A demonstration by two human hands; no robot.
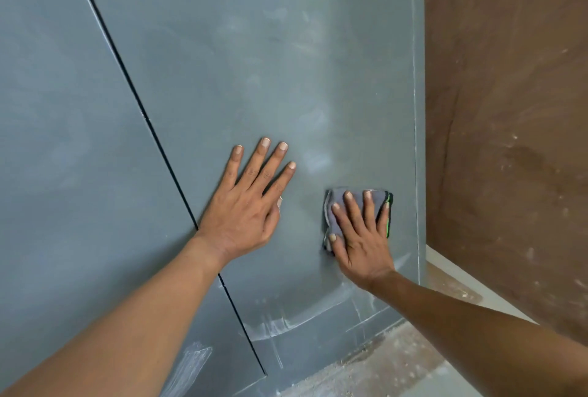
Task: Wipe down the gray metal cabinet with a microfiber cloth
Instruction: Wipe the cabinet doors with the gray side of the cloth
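Closest to you, your two bare forearms come in from the 7 and 5 o'clock corners of the view and reach up toward the centre.

Your left hand (245, 205) lies flat on the door of the tall gray metal cabinet (222, 62), fingers straight and spread wide, pointing toward 1 o'clock. It holds nothing; its palm and fingers rest on the painted surface, and its wrist crosses the dark vertical seam (127, 78) between the two doors.

At about 3 o'clock from it, near but apart, your right hand (359, 234) presses a folded gray microfiber cloth with a green edge (337, 202) flat against the same door. The fingers are straight and fanned across the cloth, pointing to 12 o'clock, with the thumb on the cloth's left side. The cloth sits low on the right door, just beside the cabinet's right edge, and shows above and to both sides of the fingers.

Toward 6 o'clock from the hands, the lower part of the door carries pale curved streaks and white scuff marks (270, 329). Faint smudges cloud the metal toward 12 o'clock, where a soft light reflection shows near the top.

Past the cabinet's right edge, at 3 o'clock, stands a brown mottled wall (509, 110), and a dusty floor (397, 365) runs along the cabinet's base.
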